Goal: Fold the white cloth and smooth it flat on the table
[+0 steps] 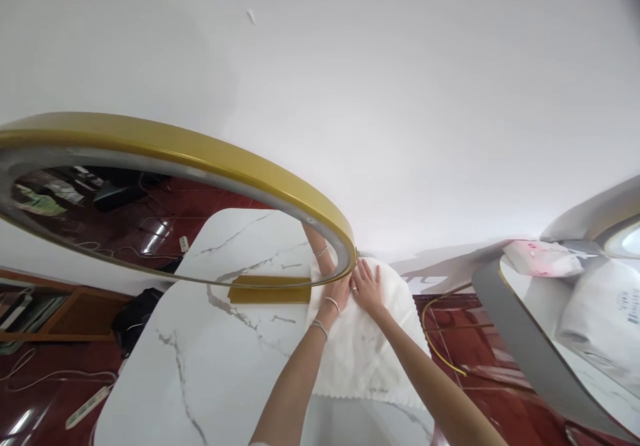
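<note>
White cloth (361,349) shares the marble table (200,366) with a round mirror (200,151) in a gold frame, seen from the head camera. The mirror leans over the table's far half, and its lower right rim stands directly beyond the fingertips of both hands. Under the mirror's rim a gold bar (270,294) lies on the table. Left of the mirror, down on the red floor, sit a black bag (136,318) and a power strip (89,407). Right of the mirror are a yellow cable (434,339) on the floor and a second table (530,353) carrying a pink packet (543,259) and a white sack (605,313).

The mirror's left side runs out of the frame, and its glass repeats the table and one forearm. The left hand (338,294) has its fingertips tucked against the mirror's rim, so whether its grip is spread or closed cannot be told.

The cloth lies just right of the mirror's lower rim, hanging over the table's near edge. The right hand (368,287) presses flat on the cloth's far end with fingers spread, pinching nothing; the left rests on the cloth beside it.
</note>
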### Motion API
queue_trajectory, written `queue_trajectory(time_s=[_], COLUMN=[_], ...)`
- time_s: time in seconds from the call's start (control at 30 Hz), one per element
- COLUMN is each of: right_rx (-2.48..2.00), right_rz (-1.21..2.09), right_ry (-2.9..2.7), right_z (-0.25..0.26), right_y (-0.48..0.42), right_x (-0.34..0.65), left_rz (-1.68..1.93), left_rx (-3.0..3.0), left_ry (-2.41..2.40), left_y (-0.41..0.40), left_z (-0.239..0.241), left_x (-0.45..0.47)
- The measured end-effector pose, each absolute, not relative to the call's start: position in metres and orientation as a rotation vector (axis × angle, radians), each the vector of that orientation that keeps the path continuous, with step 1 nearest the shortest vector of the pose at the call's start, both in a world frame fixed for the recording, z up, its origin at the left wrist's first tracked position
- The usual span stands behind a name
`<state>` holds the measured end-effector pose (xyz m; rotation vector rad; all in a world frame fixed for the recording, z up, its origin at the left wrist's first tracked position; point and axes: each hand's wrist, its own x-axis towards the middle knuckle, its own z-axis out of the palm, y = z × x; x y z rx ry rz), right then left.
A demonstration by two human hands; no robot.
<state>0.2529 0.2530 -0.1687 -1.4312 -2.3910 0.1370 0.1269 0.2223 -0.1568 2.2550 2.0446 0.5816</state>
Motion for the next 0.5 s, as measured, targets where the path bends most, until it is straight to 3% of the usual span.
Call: queue_trajectory(time_s=[0.13, 0.37, 0.5], right_rx=[-1.610, -1.400, -1.375], right_rz=[0.015, -0.051, -0.052], right_ry=[-2.220, -2.467, -2.519], right_z=[-0.173, -0.164, -0.160], right_y=[0.231, 0.130, 0.110], right_x=[0.286, 0.334, 0.332], left_rz=[0.529, 0.505, 0.432], left_rx=[2.379, 2.457, 2.510], left_ry=[1.886, 1.900, 1.868], left_y=[0.196, 0.129, 0.133], left_z=[-0.153, -0.160, -0.162], left_x=[0.149, 0.140, 0.122])
